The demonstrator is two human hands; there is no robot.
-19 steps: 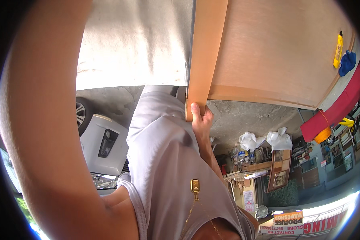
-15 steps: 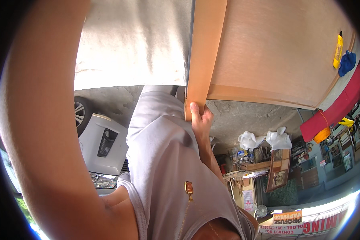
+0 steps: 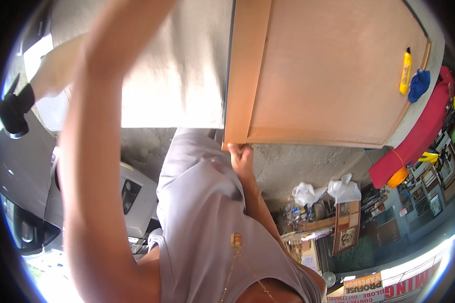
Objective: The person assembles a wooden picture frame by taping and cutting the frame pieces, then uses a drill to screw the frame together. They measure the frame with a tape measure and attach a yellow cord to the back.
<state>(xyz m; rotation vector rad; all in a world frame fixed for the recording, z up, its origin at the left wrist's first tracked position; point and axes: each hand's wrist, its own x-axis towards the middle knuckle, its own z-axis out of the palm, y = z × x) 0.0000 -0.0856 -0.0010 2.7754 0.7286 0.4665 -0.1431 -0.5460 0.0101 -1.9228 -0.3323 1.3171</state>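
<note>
A long flat wooden strip lies along the left edge of a brown wooden panel. Its near end sits about level with the panel's near edge. My right hand is closed at that end, thumb on top, with the other fingers partly hidden. My left arm reaches forward past the top of the view, so the left hand is out of sight. Under that arm is a pale, whitish sheet, left of the strip. At the panel's right side lie a yellow utility knife and a blue cloth.
Red fabric drapes beyond the panel's right edge, with an orange bundle of string hanging there. White plastic bags and framed pictures stand to the right. A grey car is at the left.
The strip has slid forward, so its near end no longer juts well past the panel, and my right hand went with it. My left arm has swung rightward. The whole view has shifted slightly.
</note>
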